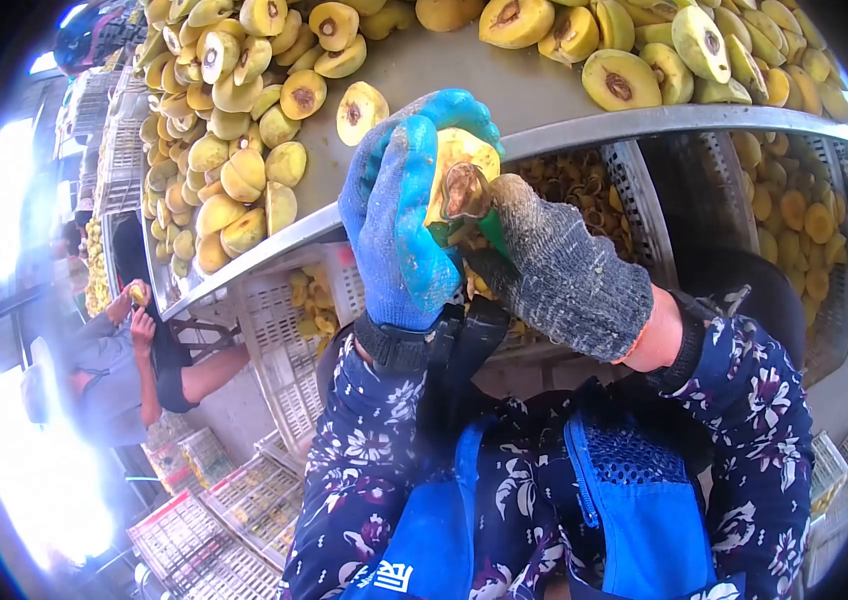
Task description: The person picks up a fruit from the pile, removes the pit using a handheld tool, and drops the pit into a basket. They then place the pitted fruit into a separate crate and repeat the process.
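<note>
My left hand point(409, 200), in a blue rubber-coated glove, is wrapped round a yellow halved fruit point(474, 150) with a brown pit area facing up. My right hand point(554, 255), in a grey knitted glove, is closed right beside the fruit, its thumb at the brown centre. A green piece point(494, 232), perhaps the handle of a small tool, shows between the right fingers; the rest of it is hidden. Both hands are above the metal table's near edge point(544, 135), close together.
Piles of halved fruit point(234, 170) lie on the metal table. Below its rim are a crate of cut scraps point(569, 190) and a crate of fruit point(789, 215). Empty-looking crates point(214, 530) stand lower left. Another person point(114, 370) sits at the left, holding a fruit.
</note>
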Available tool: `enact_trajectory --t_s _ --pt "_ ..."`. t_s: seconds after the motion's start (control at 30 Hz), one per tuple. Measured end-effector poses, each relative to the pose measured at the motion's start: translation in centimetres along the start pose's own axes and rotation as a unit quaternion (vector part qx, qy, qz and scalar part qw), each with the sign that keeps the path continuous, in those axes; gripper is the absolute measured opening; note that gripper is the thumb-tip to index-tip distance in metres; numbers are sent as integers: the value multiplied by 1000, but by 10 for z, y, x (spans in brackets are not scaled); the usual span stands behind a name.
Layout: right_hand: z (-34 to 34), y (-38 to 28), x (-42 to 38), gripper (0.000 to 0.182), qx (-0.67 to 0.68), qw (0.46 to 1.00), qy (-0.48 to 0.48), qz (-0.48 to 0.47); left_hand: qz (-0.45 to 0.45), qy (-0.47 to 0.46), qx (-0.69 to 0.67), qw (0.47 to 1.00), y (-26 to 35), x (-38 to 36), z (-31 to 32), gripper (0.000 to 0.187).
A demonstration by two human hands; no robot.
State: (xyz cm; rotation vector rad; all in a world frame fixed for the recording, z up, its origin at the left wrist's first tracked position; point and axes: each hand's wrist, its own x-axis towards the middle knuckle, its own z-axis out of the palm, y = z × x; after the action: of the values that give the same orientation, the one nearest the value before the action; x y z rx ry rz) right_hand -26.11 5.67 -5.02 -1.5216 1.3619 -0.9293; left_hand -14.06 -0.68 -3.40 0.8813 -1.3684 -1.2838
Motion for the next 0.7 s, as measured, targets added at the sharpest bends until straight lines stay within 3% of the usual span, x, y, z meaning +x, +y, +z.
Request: enact_trajectory --t_s 0.07,0.2,0.27,0.47,0.5,0.57,0.63,0.7 --pt "1 0 -3 37 -17 1000 -6 21 -42 -5 -86 995 2 0 1 28" --pt "1 6 -9 40 -28 999 -18 11 -67 -31 -70 995 6 2 -1 26" --pt "0 5 -12 41 -26 999 -30 24 -82 -94 -51 991 8 4 -5 26" --pt "1 12 -13 46 -22 998 -36 36 -164 -115 -45 979 10 8 -7 29" --pt "0 11 -11 47 -9 998 -40 39 -163 -115 -45 979 12 6 -3 29" --pt "-4 5 -6 48 12 999 -28 21 -152 -28 -170 973 17 1 10 29" --pt "-4 4 -6 48 36 999 -18 8 -137 -63 -167 974 6 -1 2 29" --pt "-1 7 -10 50 -1 996 -64 62 -128 -111 -140 976 0 -1 -5 29"
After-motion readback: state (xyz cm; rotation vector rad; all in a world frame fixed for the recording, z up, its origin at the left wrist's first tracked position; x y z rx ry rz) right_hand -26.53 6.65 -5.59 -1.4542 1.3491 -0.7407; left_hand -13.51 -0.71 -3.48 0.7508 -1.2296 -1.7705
